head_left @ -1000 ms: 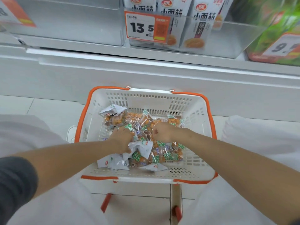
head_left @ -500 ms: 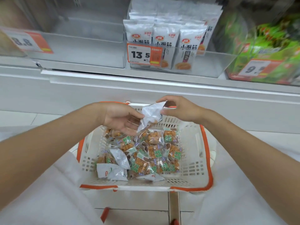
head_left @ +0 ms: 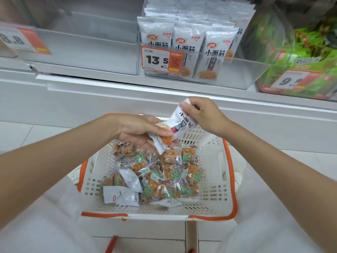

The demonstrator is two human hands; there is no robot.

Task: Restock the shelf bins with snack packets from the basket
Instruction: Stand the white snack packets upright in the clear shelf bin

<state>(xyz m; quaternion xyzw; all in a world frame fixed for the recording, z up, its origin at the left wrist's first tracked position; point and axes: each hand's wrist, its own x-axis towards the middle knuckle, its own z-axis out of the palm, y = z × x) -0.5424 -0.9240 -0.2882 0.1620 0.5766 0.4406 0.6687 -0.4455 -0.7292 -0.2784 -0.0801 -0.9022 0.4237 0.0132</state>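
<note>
One white snack packet, held above the basket's far end: right hand fingers pinch its top, left hand thumb and fingers grip its bottom. Loose packets in basket: over a dozen. Clear shelf bin: three matching packets in front.

My left hand and right hand hold one white packet above the far rim of the basket, with open air between them and the shelf ledge. The middle bin is open on top, but its clear front wall, the price tag and the standing packets block a straight push in. Loose packets cover the basket floor.
</note>
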